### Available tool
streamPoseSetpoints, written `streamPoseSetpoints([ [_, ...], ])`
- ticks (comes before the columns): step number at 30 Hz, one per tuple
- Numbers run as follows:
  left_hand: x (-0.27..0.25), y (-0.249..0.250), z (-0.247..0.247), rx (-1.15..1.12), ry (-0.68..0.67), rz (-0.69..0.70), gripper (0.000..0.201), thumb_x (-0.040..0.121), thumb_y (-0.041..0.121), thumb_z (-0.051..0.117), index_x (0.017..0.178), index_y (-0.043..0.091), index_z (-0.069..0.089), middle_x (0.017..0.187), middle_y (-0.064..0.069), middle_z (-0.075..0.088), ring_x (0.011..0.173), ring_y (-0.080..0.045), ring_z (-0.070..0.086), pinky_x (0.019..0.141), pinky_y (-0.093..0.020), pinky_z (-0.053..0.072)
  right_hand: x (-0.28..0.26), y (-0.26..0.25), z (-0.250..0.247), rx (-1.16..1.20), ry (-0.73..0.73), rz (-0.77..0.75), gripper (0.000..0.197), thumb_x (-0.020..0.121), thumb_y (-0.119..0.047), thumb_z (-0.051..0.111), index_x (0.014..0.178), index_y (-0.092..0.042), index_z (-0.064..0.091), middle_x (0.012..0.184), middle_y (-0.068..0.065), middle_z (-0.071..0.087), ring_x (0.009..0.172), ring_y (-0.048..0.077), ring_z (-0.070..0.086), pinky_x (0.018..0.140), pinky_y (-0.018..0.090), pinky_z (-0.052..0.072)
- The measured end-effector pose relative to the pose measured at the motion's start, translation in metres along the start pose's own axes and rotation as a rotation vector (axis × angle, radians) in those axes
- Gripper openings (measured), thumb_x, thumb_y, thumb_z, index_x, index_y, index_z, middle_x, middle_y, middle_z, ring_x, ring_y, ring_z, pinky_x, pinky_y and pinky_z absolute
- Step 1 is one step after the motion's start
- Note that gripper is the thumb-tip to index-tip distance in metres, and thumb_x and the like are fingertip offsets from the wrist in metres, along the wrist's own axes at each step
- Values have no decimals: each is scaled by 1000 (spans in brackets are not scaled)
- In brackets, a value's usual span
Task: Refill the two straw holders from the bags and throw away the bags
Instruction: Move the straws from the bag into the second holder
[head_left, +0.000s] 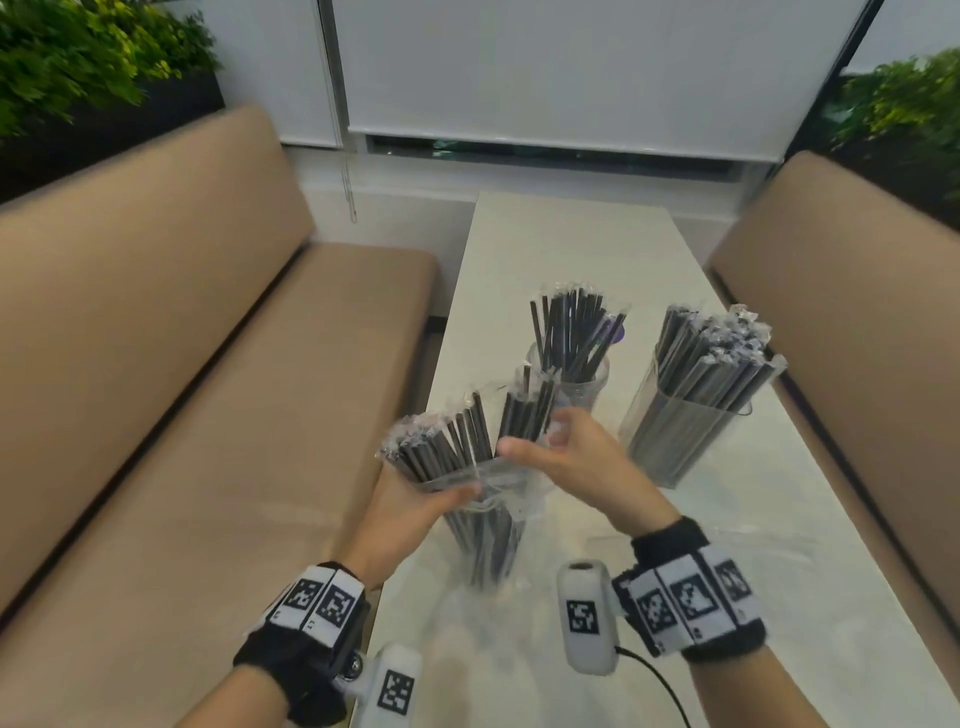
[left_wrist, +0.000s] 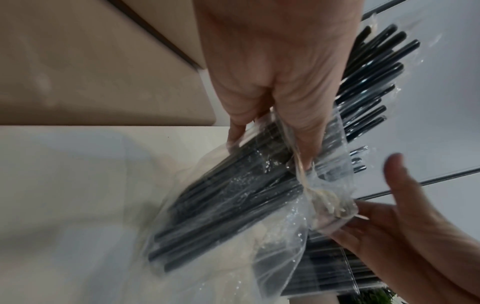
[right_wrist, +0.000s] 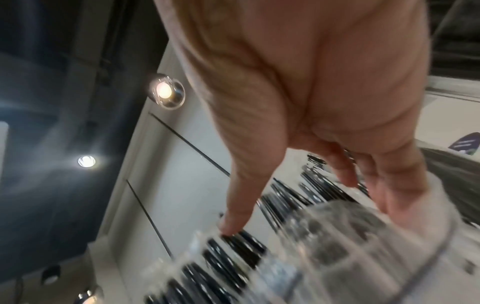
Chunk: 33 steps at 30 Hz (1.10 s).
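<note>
Two straw holders stand on the pale counter (head_left: 519, 260), both loaded with wrapped black straws: a round clear one (head_left: 576, 382) further back with a loose, fanned bunch, and a square clear one (head_left: 670, 434) to its right, packed full. Nearer the person, a clear plastic bag (head_left: 485, 525) of the same black straws (head_left: 447, 447) stands tilted over the counter's near end, the straws sticking out of its open top. The left hand (head_left: 410, 512) grips the bag around its middle, fingers and thumb curled round the plastic. The right hand (head_left: 571, 457) is at the bag's mouth, thumb on the straw tops and fingers bent into them; blur hides whether it has actually pinched any. Tan bench seats (head_left: 208, 364) flank the counter on either side.
</note>
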<state>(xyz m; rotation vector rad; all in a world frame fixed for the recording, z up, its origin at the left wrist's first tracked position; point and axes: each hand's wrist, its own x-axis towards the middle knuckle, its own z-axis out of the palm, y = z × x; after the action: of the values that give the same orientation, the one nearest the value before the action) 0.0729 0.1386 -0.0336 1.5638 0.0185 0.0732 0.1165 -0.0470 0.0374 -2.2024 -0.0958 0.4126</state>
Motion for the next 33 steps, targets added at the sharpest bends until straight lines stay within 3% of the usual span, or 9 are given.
streamPoseSetpoints([
  [3, -2, 0, 2, -8, -44, -15, 47, 77, -4, 76, 119, 13, 65, 103, 2, 76, 95, -11, 72, 69, -17, 57, 18, 9, 19, 3, -1, -58, 102, 62, -65, 77, 143, -19, 36, 138, 6, 47, 127, 19, 46, 105, 42, 45],
  [6, -4, 0, 3, -27, -61, -19, 48, 78, -8, 73, 120, 14, 64, 104, 0, 76, 96, -10, 72, 69, -17, 57, 27, 14, 28, 166, -49, -135, 77, 62, -55, 83, 126, -24, 53, 125, -2, 63, 113, 12, 62, 100, 40, 51],
  [11, -4, -4, 6, -36, -61, -15, 42, 78, -11, 71, 110, 15, 68, 97, 9, 78, 92, -10, 73, 68, -17, 57, 17, 17, 39, 246, 13, -305, 48, 77, -23, 81, 119, -21, 57, 112, -7, 71, 105, 7, 66, 96, 34, 53],
  [14, -4, -3, 9, -28, -72, -10, 44, 75, -16, 71, 108, 14, 67, 90, 13, 78, 86, -4, 73, 66, -16, 56, 16, 19, 45, 274, 18, -325, 45, 74, -23, 81, 115, -18, 61, 107, -3, 73, 101, 11, 69, 92, 36, 56],
  [18, -3, -1, 11, -36, -98, -14, 49, 76, -14, 72, 117, 11, 66, 99, 10, 77, 95, -7, 72, 72, -17, 56, 17, 19, 46, 242, 45, -330, 25, 75, -26, 77, 88, -5, 72, 82, 16, 75, 80, 33, 71, 75, 53, 58],
  [21, -1, 2, 11, -31, -96, -11, 48, 76, -10, 74, 119, 9, 65, 101, 8, 77, 97, -8, 72, 73, -18, 56, 19, 15, 39, 241, 91, -345, 30, 79, -28, 72, 73, 0, 63, 64, 18, 64, 60, 34, 60, 61, 44, 53],
  [24, 1, 7, 11, -30, -84, 4, 49, 74, -10, 76, 119, 7, 65, 96, 10, 77, 94, -2, 71, 71, -13, 55, 22, 7, 23, 277, 126, -373, 34, 84, -27, 67, 76, 7, 64, 75, 24, 68, 71, 36, 64, 69, 45, 53],
  [28, 4, 10, 11, -15, -83, -6, 45, 75, -11, 75, 116, 2, 65, 89, 14, 78, 89, 2, 71, 68, -10, 54, 20, -5, 1, 333, 127, -451, 29, 96, -5, 54, 74, 10, 65, 71, 9, 67, 68, 5, 62, 69, 11, 46],
  [33, 9, 9, 11, 8, -68, -20, 43, 75, -7, 76, 113, 11, 67, 100, 5, 77, 97, -5, 71, 73, -12, 54, 19, -3, -7, 463, 82, -444, 11, 94, -10, 61, 91, 1, 63, 71, 7, 64, 70, 14, 62, 73, 18, 52],
])
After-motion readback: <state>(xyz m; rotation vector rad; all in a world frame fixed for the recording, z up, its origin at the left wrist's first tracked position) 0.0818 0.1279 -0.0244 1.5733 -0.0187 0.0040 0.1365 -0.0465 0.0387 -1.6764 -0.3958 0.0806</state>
